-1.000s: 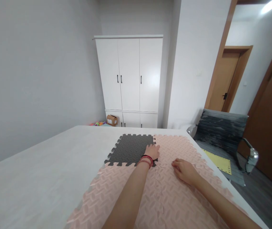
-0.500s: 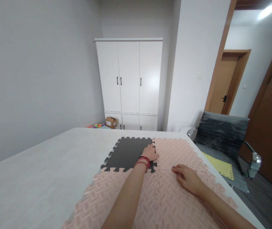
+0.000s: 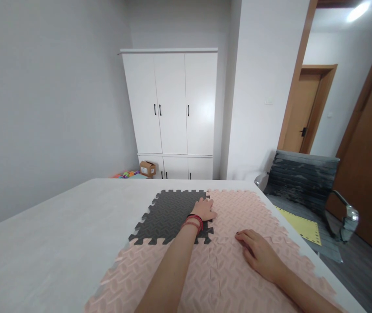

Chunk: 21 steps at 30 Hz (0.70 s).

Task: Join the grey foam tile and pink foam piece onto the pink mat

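Note:
A dark grey foam puzzle mat [image 3: 169, 215] with toothed edges lies flat among several pink ones. My left hand [image 3: 203, 209], with red and black bands at its wrist, presses down on the seam between it and the far pink foam mat [image 3: 238, 206]. Its fingers are spread and hold nothing. Along the near side, the grey teeth meet the near left pink mat [image 3: 146, 269]; I cannot tell whether they interlock fully. My right hand [image 3: 259, 252] rests lightly curved, palm down, on the pink mats near their cross seam, holding nothing.
The mats lie on a white table [image 3: 58, 226]. To the right stands a dark chair [image 3: 303, 178] with a yellow sheet [image 3: 299, 224] on its seat. Behind are a white cabinet [image 3: 172, 104], a cardboard box [image 3: 147, 168] and colourful small items [image 3: 127, 174].
The view has shifted a little, so the cabinet appears farther left. Both hands stay at nearly the same spots on the mats, the left still at the grey mat's right edge.

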### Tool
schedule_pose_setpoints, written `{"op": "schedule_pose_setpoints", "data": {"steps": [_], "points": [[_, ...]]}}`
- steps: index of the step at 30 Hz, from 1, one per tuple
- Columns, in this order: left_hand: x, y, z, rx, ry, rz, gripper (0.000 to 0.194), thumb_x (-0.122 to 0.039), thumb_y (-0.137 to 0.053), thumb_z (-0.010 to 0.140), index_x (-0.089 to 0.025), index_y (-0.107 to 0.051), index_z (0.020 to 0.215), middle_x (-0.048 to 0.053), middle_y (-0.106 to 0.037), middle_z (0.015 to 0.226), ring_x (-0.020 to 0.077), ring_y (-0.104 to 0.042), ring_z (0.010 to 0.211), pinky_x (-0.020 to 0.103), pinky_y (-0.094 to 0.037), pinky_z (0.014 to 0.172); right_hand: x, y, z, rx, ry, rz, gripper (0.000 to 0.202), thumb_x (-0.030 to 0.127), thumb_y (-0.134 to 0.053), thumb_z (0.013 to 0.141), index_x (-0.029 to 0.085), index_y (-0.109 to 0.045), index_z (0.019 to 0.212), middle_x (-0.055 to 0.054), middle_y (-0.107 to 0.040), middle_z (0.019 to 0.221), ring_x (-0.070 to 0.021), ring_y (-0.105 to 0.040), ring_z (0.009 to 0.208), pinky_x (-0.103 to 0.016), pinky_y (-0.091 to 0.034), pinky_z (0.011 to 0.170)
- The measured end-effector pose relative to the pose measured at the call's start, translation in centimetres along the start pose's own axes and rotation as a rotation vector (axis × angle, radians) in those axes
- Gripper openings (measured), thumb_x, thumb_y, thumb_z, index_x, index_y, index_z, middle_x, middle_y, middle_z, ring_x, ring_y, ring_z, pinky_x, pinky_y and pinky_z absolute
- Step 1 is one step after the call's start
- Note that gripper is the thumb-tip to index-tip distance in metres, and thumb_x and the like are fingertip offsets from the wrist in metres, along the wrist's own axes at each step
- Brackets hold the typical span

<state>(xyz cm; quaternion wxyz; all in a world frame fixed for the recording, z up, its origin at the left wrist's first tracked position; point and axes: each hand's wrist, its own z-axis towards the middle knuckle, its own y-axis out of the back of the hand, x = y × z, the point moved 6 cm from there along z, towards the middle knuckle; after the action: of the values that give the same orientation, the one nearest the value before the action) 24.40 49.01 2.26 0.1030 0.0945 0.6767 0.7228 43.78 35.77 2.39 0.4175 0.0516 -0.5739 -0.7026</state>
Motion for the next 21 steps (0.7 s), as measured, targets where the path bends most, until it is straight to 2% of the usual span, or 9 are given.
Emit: {"op": "schedule_pose_setpoints", "data": {"steps": [9,21], "points": [[-1.6,0.1,2.1,0.024,-0.008,0.068,0.044,-0.043,-0.056,0.084,-0.018,-0.051,0.119,0.009,-0.054,0.122,0.0227,-0.055,0.106,0.044,-0.048,0.087,-0.3,-0.2,0.5,0.009,-0.014,0.004,0.044,0.01,-0.041,0.072,0.022,-0.058,0.111,-0.007,-0.061,0.113,-0.0206,-0.053,0.106,-0.038,-0.04,0.095],[-1.3,-0.7,2.3,-0.035,0.034,0.083,0.046,-0.043,-0.058,0.083,-0.018,-0.05,0.121,0.01,-0.049,0.129,0.0241,-0.052,0.11,0.044,-0.049,0.087,-1.1,-0.7,0.5,0.011,-0.014,-0.002,0.043,0.011,-0.041,0.074,0.022,-0.057,0.113,-0.008,-0.059,0.117,-0.0206,-0.051,0.109,-0.038,-0.039,0.097]]}}
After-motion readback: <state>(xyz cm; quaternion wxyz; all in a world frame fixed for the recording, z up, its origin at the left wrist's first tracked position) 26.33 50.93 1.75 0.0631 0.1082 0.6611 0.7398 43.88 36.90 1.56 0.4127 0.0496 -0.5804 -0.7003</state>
